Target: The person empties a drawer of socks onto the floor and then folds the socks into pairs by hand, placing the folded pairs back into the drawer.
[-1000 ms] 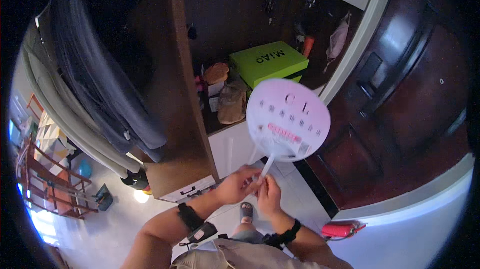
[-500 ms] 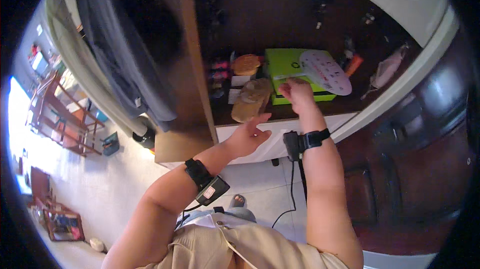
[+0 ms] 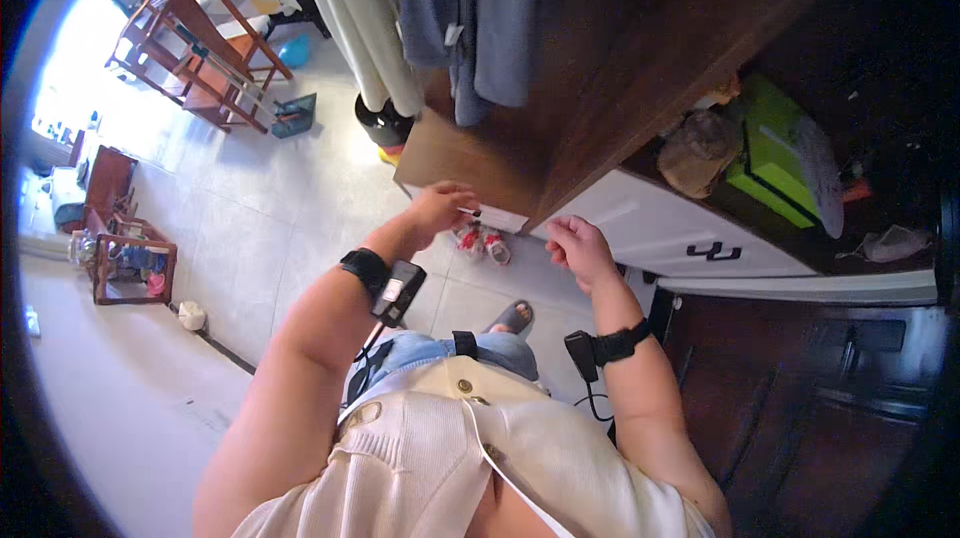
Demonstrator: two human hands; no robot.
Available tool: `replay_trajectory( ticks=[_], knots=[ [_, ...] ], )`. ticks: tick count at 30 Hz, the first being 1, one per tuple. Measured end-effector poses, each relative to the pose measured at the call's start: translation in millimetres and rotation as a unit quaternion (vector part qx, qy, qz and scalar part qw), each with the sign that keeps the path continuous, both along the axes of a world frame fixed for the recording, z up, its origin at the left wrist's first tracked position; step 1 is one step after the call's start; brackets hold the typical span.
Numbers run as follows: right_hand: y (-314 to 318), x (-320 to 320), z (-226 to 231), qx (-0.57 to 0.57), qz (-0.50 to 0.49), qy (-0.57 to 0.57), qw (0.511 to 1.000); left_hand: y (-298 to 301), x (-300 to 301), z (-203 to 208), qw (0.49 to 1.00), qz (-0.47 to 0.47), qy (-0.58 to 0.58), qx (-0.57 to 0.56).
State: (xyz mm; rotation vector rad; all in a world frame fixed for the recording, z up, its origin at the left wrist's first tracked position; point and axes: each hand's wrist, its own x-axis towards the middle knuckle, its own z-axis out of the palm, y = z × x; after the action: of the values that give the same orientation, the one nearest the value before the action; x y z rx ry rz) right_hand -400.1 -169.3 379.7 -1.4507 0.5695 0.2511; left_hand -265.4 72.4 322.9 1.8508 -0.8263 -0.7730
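My left hand [image 3: 440, 211] is held out beside the small wooden cabinet [image 3: 470, 158], fingers loosely stretched and apart. Its fingertips overlap the dark handle [image 3: 470, 212] on the white drawer front; contact cannot be made out. My right hand [image 3: 583, 251] is in front of the white cupboard doors [image 3: 655, 213] with its fingers curled in. Whatever it may hold is hidden. On the shelf beyond it lie a bright green box [image 3: 775, 153], a pale paddle-shaped fan [image 3: 820, 173] and a tan, crumpled-looking item [image 3: 700, 153].
Grey and cream clothes [image 3: 480, 18] hang above the wooden cabinet. Red-and-white shoes [image 3: 485, 243] stand on the floor below it. A dark panelled door [image 3: 790, 378] is at right. A wooden chair [image 3: 215, 53] and a dustpan [image 3: 293, 116] are farther left.
My view has swung left and down. My right hand has left the green box and drawn back toward the cupboard doors. My left hand is now by the wooden cabinet's drawer.
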Motion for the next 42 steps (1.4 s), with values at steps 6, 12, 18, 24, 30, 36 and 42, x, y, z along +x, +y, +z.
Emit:
replay_trajectory(
  ticks=[6, 12, 18, 24, 30, 36, 42],
  knots=[
    [60, -23, -96, 0.071, -0.12, 0.11, 0.984, 85, -6, -35, 0.841, 0.332, 0.427, 0.002],
    [150, -35, -181, 0.086, -0.154, 0.223, 0.959, 156, -12, -88, 0.82, 0.315, 0.475, 0.042],
    [219, -21, -247, 0.046, -0.035, 0.28, 0.958, 198, -35, -159, 0.763, 0.395, 0.511, 0.037],
    [173, -47, -397, -0.119, 0.057, 0.259, 0.957, 166, -52, -243, 0.842, 0.301, 0.442, 0.075],
    [121, -24, -527, -0.352, 0.19, 0.224, 0.889, 152, -47, -398, 0.956, 0.054, 0.153, 0.245],
    [107, 13, -639, -0.416, 0.31, 0.253, 0.817, 146, -11, -532, 0.954, -0.082, -0.134, 0.257],
    [53, -6, -758, -0.555, 0.123, 0.278, 0.774, 51, 32, -626, 0.933, -0.141, -0.255, 0.212]
  ],
)
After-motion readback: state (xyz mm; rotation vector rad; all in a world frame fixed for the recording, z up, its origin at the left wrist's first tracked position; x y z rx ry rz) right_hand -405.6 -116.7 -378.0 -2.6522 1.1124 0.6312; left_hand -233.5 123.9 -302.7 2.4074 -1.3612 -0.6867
